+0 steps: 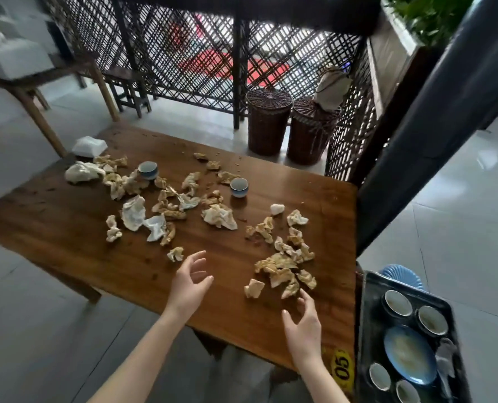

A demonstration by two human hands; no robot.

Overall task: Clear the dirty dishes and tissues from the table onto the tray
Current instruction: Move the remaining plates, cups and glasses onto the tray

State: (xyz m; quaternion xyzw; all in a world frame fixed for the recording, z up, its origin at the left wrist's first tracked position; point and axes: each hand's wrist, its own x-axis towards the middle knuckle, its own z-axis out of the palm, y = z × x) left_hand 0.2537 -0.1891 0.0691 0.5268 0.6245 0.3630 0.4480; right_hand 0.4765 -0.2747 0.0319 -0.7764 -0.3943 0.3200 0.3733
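Crumpled, stained tissues (282,271) lie scattered over the brown wooden table (76,228), with a larger white one (220,217) near the middle. Two small blue cups stand among them, one at the back left (148,170) and one further right (239,187). A black tray (369,338) at the lower right holds several cups, a blue plate (410,356) and a tissue. My left hand (191,282) hovers over the near table edge, fingers spread, holding nothing. My right hand (303,327) hovers just below the nearest tissue pile, fingers loosely spread and empty.
A white tissue box (90,146) sits at the table's far left corner. Two wicker baskets (268,120) stand behind the table against a dark lattice screen. A dark post (433,117) rises at the right. Another wooden table (38,82) stands at the far left.
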